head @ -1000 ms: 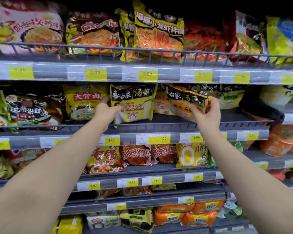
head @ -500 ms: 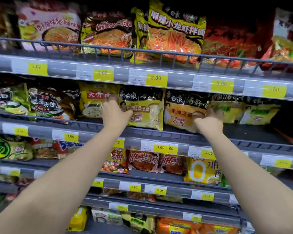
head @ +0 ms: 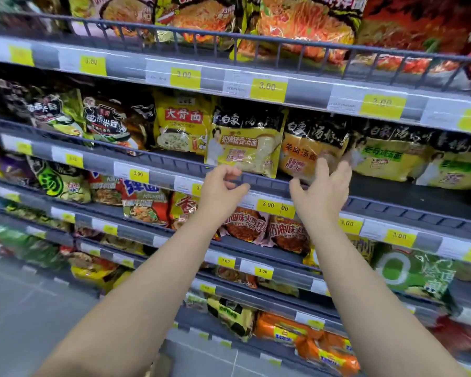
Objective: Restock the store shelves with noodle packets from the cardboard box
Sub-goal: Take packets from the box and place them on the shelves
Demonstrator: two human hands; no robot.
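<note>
- You are standing in a shop aisle, facing tiered grey metal shelves [head: 392,208] that run the full width of the view.
- Yellow price tags [head: 267,87], several reading 3.00, line the front edge of every shelf.
- Instant noodle packets [head: 245,142] printed with Chinese text stand in rows, grouped by kind.
- A wire guard rail [head: 229,36] fronts the top shelf, holding its packets in.
- Pale floor [head: 25,322] shows lower left.

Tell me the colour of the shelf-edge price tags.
Yellow price tags with dark "3.00" print, clearest in the head view.
</note>
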